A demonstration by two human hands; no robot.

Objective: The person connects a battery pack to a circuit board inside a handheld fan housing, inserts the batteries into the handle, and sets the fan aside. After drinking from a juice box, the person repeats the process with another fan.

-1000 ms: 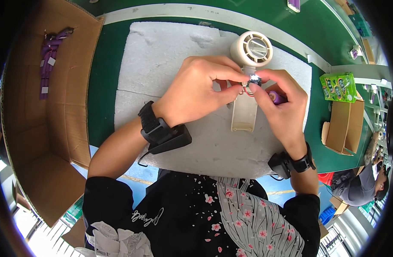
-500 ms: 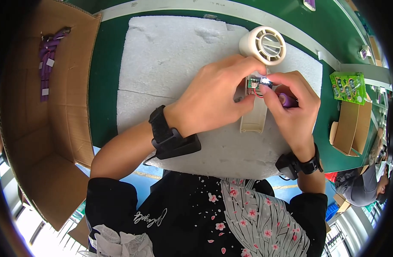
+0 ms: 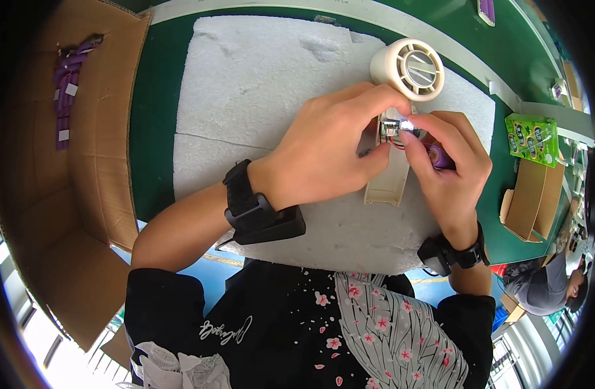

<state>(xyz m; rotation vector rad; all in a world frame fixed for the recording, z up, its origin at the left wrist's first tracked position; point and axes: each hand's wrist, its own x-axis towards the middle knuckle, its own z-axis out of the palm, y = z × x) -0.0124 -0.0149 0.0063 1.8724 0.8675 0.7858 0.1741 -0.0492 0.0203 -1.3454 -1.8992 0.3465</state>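
A cream handheld fan with a round slotted head [image 3: 387,68] lies on a white foam slab [image 3: 245,84], its trough-like handle shell [image 3: 385,188] pointing toward me. My left hand [image 3: 323,142] grips the upper handle, thumb and forefinger on either side of it. Between both hands sits a small circuit board [image 3: 389,128] with a bright white light at its right end. My right hand [image 3: 458,172] pinches that lit end between thumb and forefinger. A purple cylindrical battery [image 3: 440,157] rests under its curled fingers. Red wire shows below the board; fingers hide the rest.
A large open cardboard box [image 3: 103,175] at the left contains several purple wrapped batteries [image 3: 65,97]. To the right, a green printed packet [image 3: 532,137] stands behind a small open carton [image 3: 534,201] on the green table [image 3: 484,201]. Another person [image 3: 540,285] is at the far right.
The fan and both hands have shifted slightly right in view. My fingers keep their hold on the housing and the board.
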